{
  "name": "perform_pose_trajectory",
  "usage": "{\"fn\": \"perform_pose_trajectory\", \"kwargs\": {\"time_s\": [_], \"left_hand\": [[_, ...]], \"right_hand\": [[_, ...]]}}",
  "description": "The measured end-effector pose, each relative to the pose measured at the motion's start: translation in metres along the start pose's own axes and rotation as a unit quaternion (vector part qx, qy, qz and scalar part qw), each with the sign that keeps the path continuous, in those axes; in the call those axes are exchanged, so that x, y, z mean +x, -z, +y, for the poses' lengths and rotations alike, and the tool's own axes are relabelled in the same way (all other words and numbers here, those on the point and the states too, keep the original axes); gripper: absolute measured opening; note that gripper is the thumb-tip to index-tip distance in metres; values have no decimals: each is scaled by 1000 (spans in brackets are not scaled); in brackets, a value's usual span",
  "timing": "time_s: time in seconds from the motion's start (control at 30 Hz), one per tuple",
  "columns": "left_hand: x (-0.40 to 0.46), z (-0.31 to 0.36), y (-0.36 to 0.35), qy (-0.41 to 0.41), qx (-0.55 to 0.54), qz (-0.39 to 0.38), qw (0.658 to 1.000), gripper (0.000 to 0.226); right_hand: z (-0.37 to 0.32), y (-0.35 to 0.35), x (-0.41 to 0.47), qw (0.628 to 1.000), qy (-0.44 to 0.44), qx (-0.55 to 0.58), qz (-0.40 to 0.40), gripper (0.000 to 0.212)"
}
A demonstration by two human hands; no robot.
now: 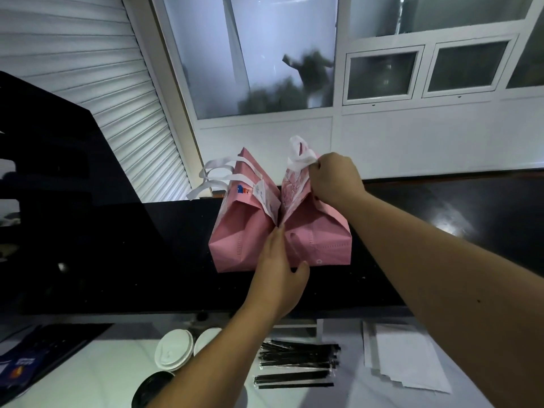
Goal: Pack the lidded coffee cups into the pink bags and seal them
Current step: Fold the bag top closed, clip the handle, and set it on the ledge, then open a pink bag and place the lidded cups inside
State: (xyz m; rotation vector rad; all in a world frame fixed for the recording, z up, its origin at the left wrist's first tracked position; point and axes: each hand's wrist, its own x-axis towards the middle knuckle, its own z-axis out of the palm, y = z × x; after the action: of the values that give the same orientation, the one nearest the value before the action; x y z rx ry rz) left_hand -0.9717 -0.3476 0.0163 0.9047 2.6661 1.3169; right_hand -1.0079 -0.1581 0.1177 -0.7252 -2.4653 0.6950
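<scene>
A: Where are the bags?

B: 2 pink bags stand side by side, touching, on the black counter (117, 245): the left bag (241, 231) and the right bag (318, 237).

A: And the hands?

B: The right hand (332, 181) pinches the right bag's folded top by its white handles (297, 156). The left hand (276, 278) lies with straight fingers against the seam between them.

A: Cups?

B: 2 white-lidded cups (175, 350) stand on the lower white surface, beside black straws (297, 357).

Dim, window-lit (edges bowed), soft blur
</scene>
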Motion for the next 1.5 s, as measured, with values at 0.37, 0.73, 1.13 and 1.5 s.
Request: {"fn": "perform_pose_trajectory", "kwargs": {"time_s": [0.37, 0.73, 1.13, 1.5], "left_hand": [[-60, 23, 17, 32, 42, -32, 998, 80], [-92, 55, -27, -32, 61, -106, 992, 71], [-169, 99, -115, -250, 117, -265, 924, 60], [-323, 201, -207, -465, 158, -358, 794, 58]], "right_hand": [[21, 54, -43, 997, 24, -23, -70, 36], [99, 95, -166, 998, -22, -20, -62, 28], [173, 132, -393, 954, -269, -132, 10, 35], [222, 214, -631, 873, -436, -205, 81, 29]]}}
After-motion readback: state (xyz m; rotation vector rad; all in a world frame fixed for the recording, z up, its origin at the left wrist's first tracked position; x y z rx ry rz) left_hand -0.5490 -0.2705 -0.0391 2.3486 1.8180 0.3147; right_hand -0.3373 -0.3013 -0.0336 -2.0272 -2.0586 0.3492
